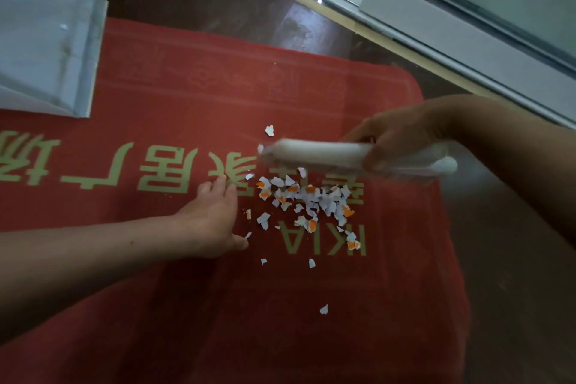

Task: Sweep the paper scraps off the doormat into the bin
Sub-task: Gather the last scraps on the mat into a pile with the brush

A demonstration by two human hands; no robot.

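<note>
Right hand [402,137]: wrapped round white brush [324,151] (pretty blurry)
Left hand [212,215]: fingers spread flat on doormat [311,337]
Scraps [305,199]: heaped between the hands

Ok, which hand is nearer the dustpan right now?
Left. The left hand rests on the mat just left of the scraps, on the dustpan's side. The right hand, gripping the brush, is past the scraps, farther from it.
</note>
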